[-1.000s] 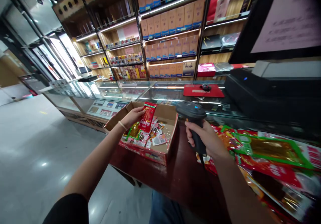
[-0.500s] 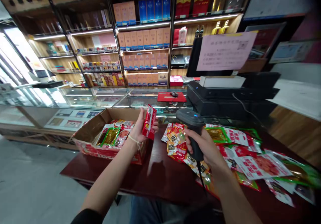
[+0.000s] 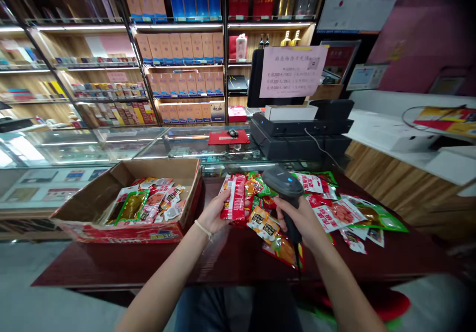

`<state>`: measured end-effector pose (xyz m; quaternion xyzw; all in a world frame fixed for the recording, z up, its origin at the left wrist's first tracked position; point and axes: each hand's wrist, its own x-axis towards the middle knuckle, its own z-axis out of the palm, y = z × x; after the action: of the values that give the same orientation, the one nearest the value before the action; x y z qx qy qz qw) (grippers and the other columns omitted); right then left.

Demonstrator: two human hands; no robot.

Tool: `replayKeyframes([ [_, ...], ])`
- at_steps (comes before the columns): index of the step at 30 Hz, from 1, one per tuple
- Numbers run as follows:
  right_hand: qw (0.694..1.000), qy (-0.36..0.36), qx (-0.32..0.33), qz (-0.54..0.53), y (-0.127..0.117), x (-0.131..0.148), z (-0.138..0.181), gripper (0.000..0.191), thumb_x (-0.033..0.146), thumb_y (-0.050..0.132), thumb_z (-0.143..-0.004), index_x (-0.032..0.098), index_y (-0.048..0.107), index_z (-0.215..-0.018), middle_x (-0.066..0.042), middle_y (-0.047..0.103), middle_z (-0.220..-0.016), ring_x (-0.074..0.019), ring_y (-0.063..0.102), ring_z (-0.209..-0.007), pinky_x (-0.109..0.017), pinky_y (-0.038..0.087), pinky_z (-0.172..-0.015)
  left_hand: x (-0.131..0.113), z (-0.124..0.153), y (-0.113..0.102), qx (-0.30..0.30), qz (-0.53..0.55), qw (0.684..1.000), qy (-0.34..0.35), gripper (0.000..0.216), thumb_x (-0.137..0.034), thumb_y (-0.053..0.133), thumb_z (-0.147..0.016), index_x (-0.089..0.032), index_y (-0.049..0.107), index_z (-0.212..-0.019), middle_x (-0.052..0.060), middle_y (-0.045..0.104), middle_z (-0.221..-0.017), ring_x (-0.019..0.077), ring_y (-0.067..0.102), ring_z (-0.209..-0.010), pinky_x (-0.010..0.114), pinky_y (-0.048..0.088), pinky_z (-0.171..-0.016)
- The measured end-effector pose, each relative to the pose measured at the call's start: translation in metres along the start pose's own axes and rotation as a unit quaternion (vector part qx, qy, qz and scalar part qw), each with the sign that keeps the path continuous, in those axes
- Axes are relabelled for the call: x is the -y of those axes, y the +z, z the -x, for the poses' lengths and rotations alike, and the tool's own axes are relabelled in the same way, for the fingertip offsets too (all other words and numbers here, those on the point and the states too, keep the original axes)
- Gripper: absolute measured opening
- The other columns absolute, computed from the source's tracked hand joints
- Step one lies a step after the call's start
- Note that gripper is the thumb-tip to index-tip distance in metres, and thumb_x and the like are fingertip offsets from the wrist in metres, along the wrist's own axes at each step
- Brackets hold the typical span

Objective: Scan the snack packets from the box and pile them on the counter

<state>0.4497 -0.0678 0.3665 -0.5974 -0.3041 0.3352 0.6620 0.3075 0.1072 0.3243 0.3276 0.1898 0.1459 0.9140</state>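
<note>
My left hand [image 3: 213, 214] is closed on a red snack packet [image 3: 235, 198], holding it upright just right of the cardboard box [image 3: 92, 205]. My right hand [image 3: 302, 219] grips a black handheld barcode scanner [image 3: 284, 187], its head a short way right of the packet. Between and beyond my hands a spread of snack packets [image 3: 327, 208] lies on the dark red table [image 3: 230, 260]. The box holds several more packets.
Behind the table runs a glass display counter [image 3: 148, 143] with a red mouse pad [image 3: 228, 136]. A black register with a monitor and a pink notice [image 3: 293, 72] stands at the back. Shelves of boxed goods [image 3: 178, 49] line the wall. A wooden counter [image 3: 394, 173] is at the right.
My left hand has carried the red packet out of the box and to the right, down beside the scanner. The view has swung right, bringing the register and the packet pile to the middle.
</note>
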Motion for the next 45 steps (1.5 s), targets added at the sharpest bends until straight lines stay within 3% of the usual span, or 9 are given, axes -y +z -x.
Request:
replayKeyframes([
  [4, 0.998, 0.038, 0.015, 0.04, -0.013, -0.017, 0.009, 0.04, 0.051, 0.076, -0.072, 0.023, 0.049, -0.081, 0.006, 0.053, -0.051, -0.011, 0.047, -0.036, -0.023, 0.037, -0.035, 0.015, -0.006, -0.017, -0.045, -0.145, 0.982, 0.116, 0.043, -0.014, 0.072, -0.071, -0.015, 0.058, -0.112, 0.01, 0.072, -0.1, 0.023, 0.07, -0.092, 0.034, 0.055, -0.082],
  [9, 0.995, 0.064, 0.038, 0.062, -0.019, -0.042, 0.017, 0.042, 0.051, 0.076, -0.072, 0.025, 0.049, -0.091, 0.008, 0.053, -0.05, -0.0117, 0.047, -0.034, -0.024, 0.038, -0.034, 0.027, -0.014, -0.045, -0.121, -0.368, 0.888, 0.248, 0.03, -0.03, 0.074, -0.072, -0.017, 0.065, -0.097, 0.008, 0.072, -0.1, 0.0237, 0.066, -0.096, 0.033, 0.052, -0.084],
  [14, 0.992, 0.071, 0.066, 0.08, -0.012, -0.053, 0.018, 0.039, 0.048, 0.076, -0.071, 0.023, 0.052, -0.089, 0.008, 0.054, -0.049, -0.012, 0.048, -0.035, -0.024, 0.038, -0.036, 0.031, -0.019, -0.066, -0.185, -0.474, 0.817, 0.27, 0.028, -0.04, 0.064, -0.078, -0.017, 0.069, -0.094, 0.003, 0.072, -0.09, 0.0225, 0.065, -0.089, 0.03, 0.05, -0.08],
  [18, 0.991, 0.058, 0.054, 0.11, -0.006, -0.057, 0.015, 0.033, 0.045, 0.074, -0.073, 0.023, 0.053, -0.085, 0.008, 0.053, -0.046, -0.013, 0.049, -0.035, -0.026, 0.04, -0.037, 0.033, -0.023, -0.076, -0.186, -0.554, 0.772, 0.25, 0.028, -0.04, 0.059, -0.081, -0.016, 0.07, -0.09, 0.0, 0.071, -0.082, 0.0218, 0.063, -0.086, 0.028, 0.048, -0.079],
  [24, 0.994, 0.065, 0.039, 0.085, -0.004, -0.06, 0.011, 0.036, 0.047, 0.073, -0.075, 0.024, 0.051, -0.093, 0.009, 0.053, -0.048, -0.0118, 0.047, -0.035, -0.024, 0.04, -0.035, 0.035, -0.022, -0.084, -0.211, -0.469, 0.804, 0.298, 0.036, -0.038, 0.057, -0.085, -0.015, 0.067, -0.11, 0.007, 0.071, -0.11, 0.0242, 0.064, -0.101, 0.032, 0.048, -0.089],
  [28, 0.996, 0.07, 0.016, 0.06, -0.004, -0.063, 0.01, 0.041, 0.05, 0.073, -0.074, 0.023, 0.048, -0.094, 0.009, 0.053, -0.049, -0.011, 0.047, -0.035, -0.022, 0.038, -0.034, 0.031, -0.02, -0.087, -0.266, -0.444, 0.781, 0.35, 0.044, -0.035, 0.052, -0.09, -0.019, 0.057, -0.131, 0.008, 0.062, -0.132, 0.0247, 0.056, -0.122, 0.036, 0.04, -0.106],
  [32, 0.997, 0.075, 0.012, 0.023, -0.004, -0.066, 0.009, 0.044, 0.05, 0.076, -0.071, 0.023, 0.047, -0.09, 0.01, 0.052, -0.047, -0.0109, 0.046, -0.033, -0.022, 0.037, -0.033, 0.038, -0.032, -0.09, -0.203, -0.475, 0.791, 0.329, 0.047, -0.031, 0.053, -0.09, -0.02, 0.055, -0.136, 0.008, 0.052, -0.144, 0.0241, 0.046, -0.134, 0.039, 0.031, -0.115],
  [36, 0.997, 0.083, 0.004, 0.004, -0.001, -0.066, 0.007, 0.044, 0.05, 0.077, -0.069, 0.023, 0.048, -0.088, 0.009, 0.052, -0.047, -0.0109, 0.046, -0.033, -0.022, 0.036, -0.032, 0.048, -0.042, -0.093, -0.156, -0.485, 0.801, 0.315, 0.041, -0.026, 0.055, -0.088, -0.019, 0.061, -0.128, 0.009, 0.059, -0.137, 0.0234, 0.052, -0.128, 0.04, 0.034, -0.113],
  [45, 0.996, 0.086, 0.017, 0.03, 0.019, -0.05, 0.001, 0.038, 0.05, 0.076, -0.071, 0.022, 0.05, -0.07, 0.006, 0.051, -0.047, -0.0104, 0.047, -0.034, -0.022, 0.038, -0.033, 0.047, -0.028, -0.084, -0.187, -0.448, 0.784, 0.388, 0.024, -0.019, 0.055, -0.087, -0.017, 0.069, -0.106, 0.009, 0.069, -0.109, 0.019, 0.064, -0.1, 0.034, 0.049, -0.092],
])
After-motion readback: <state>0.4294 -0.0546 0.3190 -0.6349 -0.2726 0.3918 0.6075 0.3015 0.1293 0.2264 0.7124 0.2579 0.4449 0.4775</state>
